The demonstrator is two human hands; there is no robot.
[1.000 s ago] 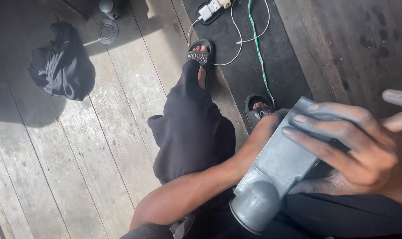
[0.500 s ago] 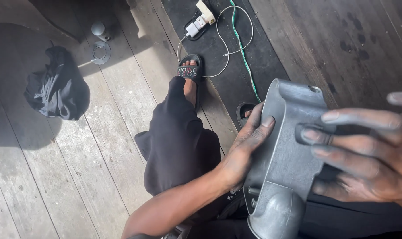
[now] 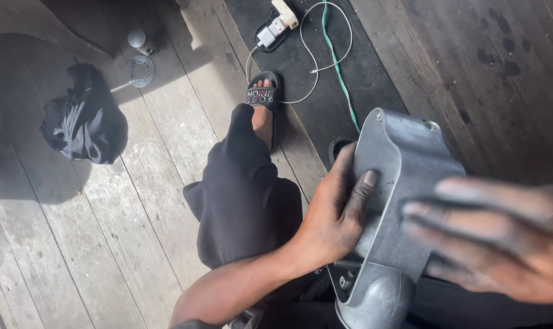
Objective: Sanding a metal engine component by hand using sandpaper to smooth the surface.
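A grey cast-metal housing (image 3: 404, 164) with a rounded tubular end (image 3: 377, 301) stands on my lap at the right of the head view. My left hand (image 3: 337, 213) presses against its left side, fingers wrapped onto the face. My right hand (image 3: 496, 237), blurred and smudged dark, lies over the right side of the housing with its fingers spread across it. Whether the right hand grips or only rests on the metal cannot be told. My legs in black trousers (image 3: 246, 195) and a black slide sandal (image 3: 263, 97) show below.
Worn wooden floor planks (image 3: 106, 244) run across the left. A crumpled black cloth (image 3: 81, 122) lies at the left, with a round metal ring (image 3: 141, 70) and a small knob (image 3: 136, 39) behind it. A white charger (image 3: 276, 24) with white and green cables sits on a black mat (image 3: 313, 67).
The metal housing has been turned more upright and shifted lower in view. My right hand has slid across its right side and is now blurred with motion.
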